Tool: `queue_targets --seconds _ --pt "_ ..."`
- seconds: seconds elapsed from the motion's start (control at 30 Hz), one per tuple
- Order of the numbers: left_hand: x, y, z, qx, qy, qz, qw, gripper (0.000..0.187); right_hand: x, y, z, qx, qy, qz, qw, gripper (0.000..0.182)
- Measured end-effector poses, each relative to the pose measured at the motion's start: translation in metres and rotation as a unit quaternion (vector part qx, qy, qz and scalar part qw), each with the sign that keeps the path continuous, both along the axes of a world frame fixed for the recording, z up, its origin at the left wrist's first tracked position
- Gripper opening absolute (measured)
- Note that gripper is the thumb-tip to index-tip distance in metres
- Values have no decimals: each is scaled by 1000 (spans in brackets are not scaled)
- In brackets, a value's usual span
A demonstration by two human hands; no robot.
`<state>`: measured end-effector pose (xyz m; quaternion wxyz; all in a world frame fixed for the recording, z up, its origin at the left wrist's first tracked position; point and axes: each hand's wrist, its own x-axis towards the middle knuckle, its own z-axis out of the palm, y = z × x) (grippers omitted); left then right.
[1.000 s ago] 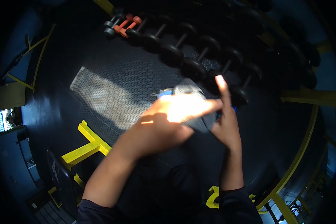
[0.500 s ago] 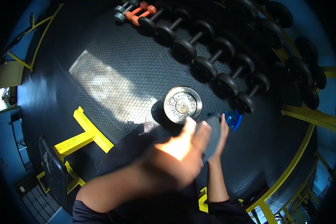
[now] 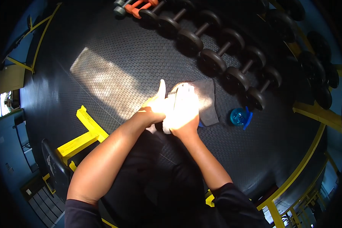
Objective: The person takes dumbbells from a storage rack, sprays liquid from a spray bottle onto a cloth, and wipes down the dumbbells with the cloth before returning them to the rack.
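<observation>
Covering the whole lower ground: dark rubber floor (image 3: 114, 49) with a hexagon texture, a bright patch of sunlight across its left part.
Frame: yellow metal frame (image 3: 83, 135) on the floor at lower left, just beside the left forearm; more yellow bars along the right edge.
Rack row: black dumbbells (image 3: 220, 57) lying side by side in a diagonal line from top centre down to the right, each with a bare steel handle; small orange dumbbells (image 3: 138, 4) and a grey one at the upper end of the row.
Cloth: grey cloth (image 3: 207, 100) spread flat over a round object on the floor, just in front of the dumbbell row; the object beneath is hidden, so cannot say what it is.
Left hand (image 3: 154, 106): at the cloth's left edge, thumb pointing up, fingers curled; overexposed by sun, so cannot tell whether closed on the cloth.
Right hand (image 3: 182, 110): palm down, pressed on the cloth, fingers laid flat and together on it, not curled round anything.
Bottle: blue plastic bottle (image 3: 238, 116) lying on the floor to the right of the cloth, near it but apart, close to the lowest dumbbells.
</observation>
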<state>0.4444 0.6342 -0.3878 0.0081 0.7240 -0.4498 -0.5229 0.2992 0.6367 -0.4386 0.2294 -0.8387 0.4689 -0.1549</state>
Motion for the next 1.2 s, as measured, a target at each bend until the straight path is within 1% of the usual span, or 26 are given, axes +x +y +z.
queue_targets --seconds 0.07,0.1,0.13,0.2,0.23,0.33,0.4,0.47,0.53,0.6,0.63,0.67,0.73,0.77,0.8,0.83,0.87,0.9,0.93,0.97,1.0,1.07,1.1,1.13,1.17,1.2 --pt "2 -22 25 73 72 -87 991 68 -5 11 -15 -92 -116 11 989 33" --pt "11 -16 -8 31 -9 -175 984 68 -13 16 -10 -93 -98 32 990 34" --pt "15 -12 -26 28 -7 -178 984 68 -26 27 -10 -95 -96 30 990 34" --pt "19 -5 -51 8 12 -99 995 73 -56 52 -14 57 18 89 994 52" --pt "20 -3 -60 53 12 -18 998 80 -70 61 -10 57 19 88 994 52" --pt "7 -15 -38 93 -13 19 995 84 -88 64 -3 28 45 93 994 56" --pt "3 -19 -25 120 15 60 991 86 -82 54 -6 24 51 130 990 46" --pt "9 -24 -21 87 50 138 985 94 -57 32 -16 29 50 161 985 43" --pt "20 -26 -18 53 79 217 972 103 -23 1 -27 -99 -123 186 970 47" --pt "30 -26 -19 23 110 290 950 111 -1 -22 -29 -169 -114 169 964 44" --pt "39 -25 -27 1 54 273 960 108 11 -32 -36 -167 -53 150 973 42" --pt "43 -20 -33 -42 -5 225 973 103 10 -48 -18 -155 -48 158 974 31" --pt "41 -17 -28 -21 88 197 976 96 8 -61 -22 -85 -23 81 993 32" --pt "21 -30 9 28 183 228 956 60 1 -67 -6 20 50 67 996 40" --pt "7 -19 40 -94 202 203 953 57 -4 -64 -4 20 52 73 996 40" --pt "21 -6 -1 -191 187 83 960 60 -10 -57 -2 -2 50 -13 999 46" --pt "35 5 -43 -282 168 -40 944 64 -18 -47 1 -22 48 -99 994 53" --pt "16 -12 -32 -92 109 81 987 73 -27 -36 -3 -22 50 -94 994 53" --pt "8 -19 -21 -92 110 85 986 73 -37 -23 -11 31 5 -167 985 57" --pt "2 -25 -11 -36 96 105 989 73 -44 -10 -18 83 -40 -240 966 62" --pt "-2 -32 2 19 82 122 989 74 -50 9 -23 81 -41 -239 967 62" --pt "0 -38 21 28 75 134 988 76 -55 34 -30 191 -113 -346 912 60" --pt "11 -30 18 -94 259 121 954 78 -56 28 -31 192 -113 -349 910 60" --pt "21 -19 13 -204 434 105 871 79 -62 18 -31 243 -135 -339 899 58" --pt "29 -11 -5 -278 378 95 878 77 -66 0 -31 289 -158 -326 886 57" --pt "25 -19 21 -304 449 129 830 82 -63 -28 -31 261 -169 -275 910 58"
